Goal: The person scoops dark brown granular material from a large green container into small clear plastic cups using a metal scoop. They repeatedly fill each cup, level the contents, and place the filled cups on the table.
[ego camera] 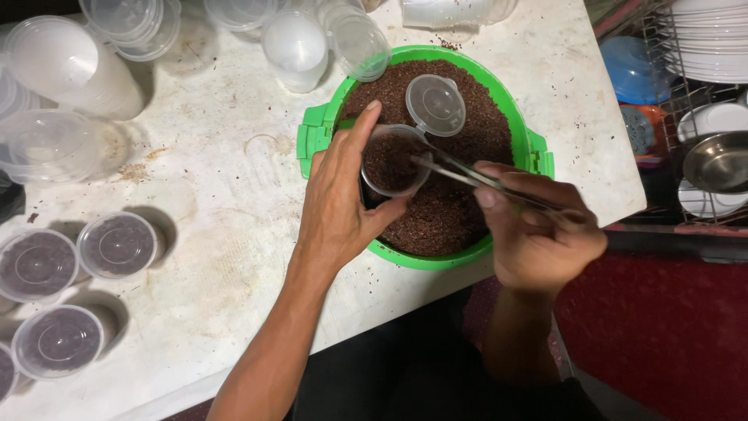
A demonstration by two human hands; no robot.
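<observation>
Small cup (393,162) held over green tub (514,109), spoon (460,173) dipping in.

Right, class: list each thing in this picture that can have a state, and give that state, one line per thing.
Small cup: held over the tub, part-filled, hinged lid open.
Spoon: held, tip in the cup.
Green tub: uncovered, full of reddish-brown granules.
Filled cups: lids shut, upright.
Empty cups: unfilled, scattered.
Left hand: gripping the cup.
Right hand: gripping the spoon.
</observation>
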